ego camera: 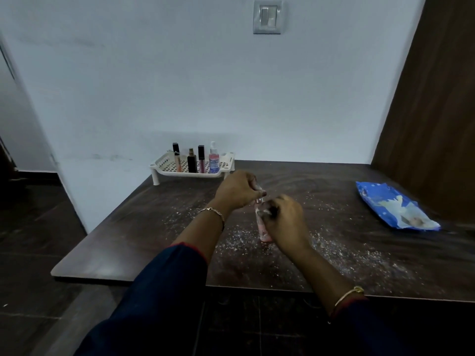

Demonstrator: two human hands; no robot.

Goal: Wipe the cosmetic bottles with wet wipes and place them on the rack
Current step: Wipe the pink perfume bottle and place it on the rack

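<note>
A slim pink cosmetic bottle (264, 231) stands on the dark table (128, 240) between my hands. My left hand (237, 190) pinches its clear top. My right hand (285, 222) grips a crumpled wet wipe (264, 213) against the bottle's upper body and hides most of it. At the back left, the white perforated rack (164, 167) holds several cosmetics: a tube with a black cap (176, 158), a small black bottle (191, 161), a pink gloss tube (201, 159) and a pink spray bottle (213, 159).
A blue wet wipes packet (393, 206) lies on the table's right side. White specks are scattered over the table's middle and front. A brown wooden panel (431, 98) rises at the right; a pale wall stands behind the rack. The table's left edge drops to dark floor.
</note>
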